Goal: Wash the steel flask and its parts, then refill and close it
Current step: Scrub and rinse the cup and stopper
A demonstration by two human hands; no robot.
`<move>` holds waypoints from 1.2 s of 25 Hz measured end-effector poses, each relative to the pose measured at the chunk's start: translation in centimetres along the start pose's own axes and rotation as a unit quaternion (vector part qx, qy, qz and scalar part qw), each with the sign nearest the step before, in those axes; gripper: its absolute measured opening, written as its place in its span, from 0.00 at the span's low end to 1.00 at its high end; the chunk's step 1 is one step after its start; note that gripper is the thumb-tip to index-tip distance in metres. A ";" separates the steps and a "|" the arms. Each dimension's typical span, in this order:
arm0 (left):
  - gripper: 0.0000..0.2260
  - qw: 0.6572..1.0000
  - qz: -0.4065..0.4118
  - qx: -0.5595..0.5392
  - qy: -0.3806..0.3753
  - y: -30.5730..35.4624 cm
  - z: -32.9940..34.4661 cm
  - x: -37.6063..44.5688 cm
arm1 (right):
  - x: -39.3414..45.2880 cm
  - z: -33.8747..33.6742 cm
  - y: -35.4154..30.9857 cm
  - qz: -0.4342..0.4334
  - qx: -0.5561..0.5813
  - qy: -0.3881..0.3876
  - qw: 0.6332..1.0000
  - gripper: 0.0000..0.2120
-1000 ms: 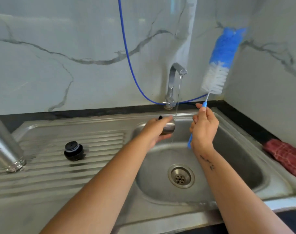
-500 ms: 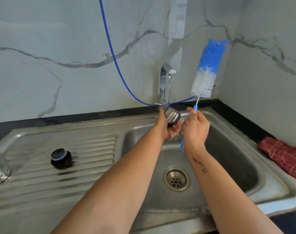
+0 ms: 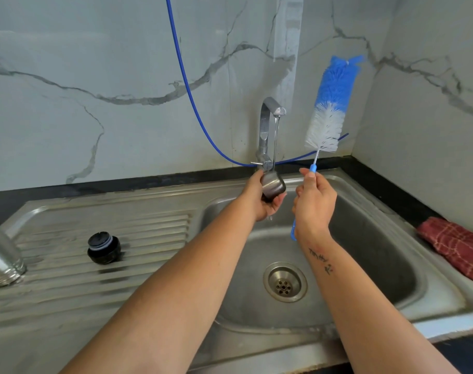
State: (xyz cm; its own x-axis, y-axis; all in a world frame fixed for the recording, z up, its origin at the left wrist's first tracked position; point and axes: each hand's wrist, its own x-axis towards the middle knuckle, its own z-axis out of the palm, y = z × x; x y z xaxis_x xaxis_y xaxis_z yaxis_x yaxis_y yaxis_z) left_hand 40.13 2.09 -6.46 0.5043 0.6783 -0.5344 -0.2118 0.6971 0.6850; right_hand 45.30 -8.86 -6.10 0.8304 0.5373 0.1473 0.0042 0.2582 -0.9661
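Steel sink (image 3: 392, 225), tap (image 3: 267, 125) running — left hand (image 3: 262, 201) gripped cap (image 3: 272, 186) mid-rinse, right hand (image 3: 313, 206) gripped brush (image 3: 328, 109); flask (image 3: 0, 255), stopper (image 3: 104, 248) aside — refilling, closing pending.

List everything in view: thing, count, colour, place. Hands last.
steel cap: 1, silver, held under the tap's stream
bottle brush: 1, blue and white, bristles up, over the sink's right side
flask body: 1, silver, on the drainboard at far left, partly out of frame
stopper: 1, black, on the drainboard
tap: 1, chrome, behind the basin, running
hose: 1, blue, along the wall
sink: 1, steel, with centre drain
cloth: 1, red checked, right counter
left hand: 1, grips the cap
right hand: 1, grips the brush handle
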 end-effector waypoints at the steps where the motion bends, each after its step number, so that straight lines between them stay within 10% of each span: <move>1: 0.26 1.000 -0.002 -0.002 0.007 0.1 -0.3 0.0 | 0.0 0.1 0.0 0.000 0.002 -0.001 1.000 0.12; 14: 0.17 0.982 0.084 0.166 0.019 -0.1 -2.0 -2.9 | -0.3 0.2 -0.1 -0.047 0.000 -0.021 0.999 0.14; 22: 0.30 0.833 0.415 0.336 0.143 2.1 -6.1 -9.6 | -2.4 1.0 -0.3 -0.124 -0.003 -0.110 0.986 0.12; 30: 0.28 0.897 0.290 0.302 0.139 -1.2 -9.4 -9.1 | -2.9 1.3 0.1 -0.128 -0.019 -0.143 0.981 0.11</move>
State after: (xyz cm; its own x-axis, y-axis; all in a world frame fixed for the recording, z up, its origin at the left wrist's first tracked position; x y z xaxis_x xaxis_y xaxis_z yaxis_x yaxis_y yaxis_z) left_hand 27.91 -2.77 -7.08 0.2090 0.9768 -0.0466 0.1633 0.0121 0.9865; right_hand 42.16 -9.39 -6.36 0.6087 0.6636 0.4349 0.2179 0.3872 -0.8959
